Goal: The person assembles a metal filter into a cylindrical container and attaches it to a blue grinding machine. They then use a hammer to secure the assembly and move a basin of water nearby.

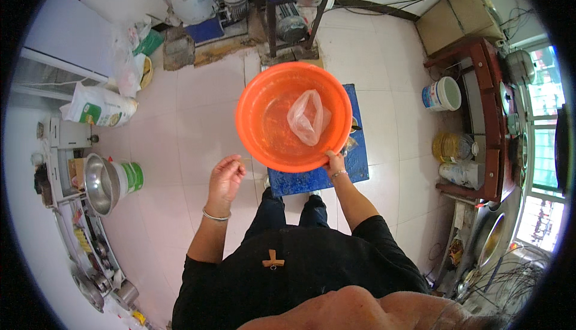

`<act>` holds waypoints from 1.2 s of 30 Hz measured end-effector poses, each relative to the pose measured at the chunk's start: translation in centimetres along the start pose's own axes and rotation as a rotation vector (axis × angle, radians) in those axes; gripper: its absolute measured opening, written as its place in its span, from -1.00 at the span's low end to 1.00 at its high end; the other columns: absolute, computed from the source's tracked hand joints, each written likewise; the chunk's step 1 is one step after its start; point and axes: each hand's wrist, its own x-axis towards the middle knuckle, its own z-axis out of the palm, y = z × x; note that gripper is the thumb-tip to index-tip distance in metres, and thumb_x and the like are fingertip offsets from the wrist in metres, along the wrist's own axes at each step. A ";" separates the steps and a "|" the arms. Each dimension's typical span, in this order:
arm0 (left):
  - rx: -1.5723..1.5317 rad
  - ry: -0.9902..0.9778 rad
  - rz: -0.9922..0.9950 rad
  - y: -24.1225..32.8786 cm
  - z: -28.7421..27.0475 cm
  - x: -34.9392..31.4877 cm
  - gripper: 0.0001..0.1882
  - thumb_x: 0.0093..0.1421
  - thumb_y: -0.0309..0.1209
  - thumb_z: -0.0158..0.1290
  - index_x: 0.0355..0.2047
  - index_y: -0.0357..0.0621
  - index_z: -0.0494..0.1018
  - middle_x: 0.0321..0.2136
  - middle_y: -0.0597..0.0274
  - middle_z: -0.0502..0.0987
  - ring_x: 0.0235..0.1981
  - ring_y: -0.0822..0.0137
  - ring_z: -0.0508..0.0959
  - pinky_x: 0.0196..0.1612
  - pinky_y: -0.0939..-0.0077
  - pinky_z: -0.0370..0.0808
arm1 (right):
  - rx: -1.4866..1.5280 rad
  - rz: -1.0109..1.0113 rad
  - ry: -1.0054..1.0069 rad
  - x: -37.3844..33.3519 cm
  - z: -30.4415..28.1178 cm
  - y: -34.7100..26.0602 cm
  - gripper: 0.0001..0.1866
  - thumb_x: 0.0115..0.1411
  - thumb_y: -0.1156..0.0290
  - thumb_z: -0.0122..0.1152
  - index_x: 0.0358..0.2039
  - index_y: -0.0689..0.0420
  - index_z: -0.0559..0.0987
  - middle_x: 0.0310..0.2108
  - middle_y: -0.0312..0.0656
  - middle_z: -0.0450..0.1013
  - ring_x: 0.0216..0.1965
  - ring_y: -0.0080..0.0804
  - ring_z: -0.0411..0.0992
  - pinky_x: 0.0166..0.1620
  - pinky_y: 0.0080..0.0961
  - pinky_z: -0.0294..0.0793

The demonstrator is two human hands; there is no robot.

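Observation:
A round orange plastic basin (264, 132) is in front of me, over a low blue table (294, 184). My right hand (335, 163) grips its near right rim, fingers closed around the edge. Inside the basin lies a crumpled clear plastic bag (307, 117), right of the middle. My left hand (227, 176) is raised just left of the near rim, apart from it. Its fingers are bent together at the tips, and whatever they pinch is too small to make out. Beside the basin, small items on the table (350, 144) are mostly hidden by it.
A dark metal stand with a motor (292, 29) is beyond the basin. To the right, a wooden cabinet (495, 126) has a white bucket (445, 94) and an oil jug (453, 147) by it. At left are a steel bowl (101, 184) and a white sack (102, 107).

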 end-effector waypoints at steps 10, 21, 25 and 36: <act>0.291 -0.155 -0.032 0.2 5.4 0.0 -0.81 0.20 -0.52 -0.12 -0.23 -0.36 0.40 -0.46 0.17 0.45 -0.41 0.37 0.44 -0.26 0.51 0.41 | -1.288 -0.624 0.107 -2.3 -0.8 -2.6 -0.70 0.13 0.26 0.11 -0.25 0.24 0.51 -0.56 -0.22 0.48 -0.53 -0.39 0.46 -0.46 -0.50 0.45; 1.420 -0.628 0.386 -5.8 12.4 2.7 -0.89 -0.05 -0.57 -0.03 -0.44 -0.26 0.42 -0.44 -0.03 0.44 -0.34 0.01 0.45 -0.29 0.23 0.40 | 0.123 0.261 -0.642 -13.9 9.3 -6.6 -0.72 0.25 0.28 -0.11 -0.19 0.19 0.45 -0.26 -0.19 0.44 -0.27 -0.40 0.45 -0.22 -0.37 0.52; 1.638 -0.663 0.579 -6.8 14.5 1.7 -0.62 -0.02 -0.46 0.05 -0.14 -0.19 0.33 -0.22 -0.09 0.40 -0.14 -0.04 0.40 -0.13 0.14 0.36 | 0.123 0.288 -0.534 -12.3 8.6 -7.8 -0.74 0.24 0.32 -0.13 -0.21 0.19 0.46 -0.27 -0.18 0.46 -0.27 -0.37 0.45 -0.21 -0.34 0.50; 1.494 -0.263 0.579 -4.4 14.6 1.3 -0.58 -0.01 -0.46 0.06 -0.10 -0.28 0.33 -0.11 -0.13 0.35 -0.04 -0.07 0.35 0.02 0.21 0.30 | -0.499 -0.265 -0.527 -7.3 10.1 -19.5 -0.84 0.21 0.43 -0.12 -0.27 0.17 0.43 -0.55 -0.32 0.33 -0.61 -0.54 0.28 -0.57 -0.57 0.28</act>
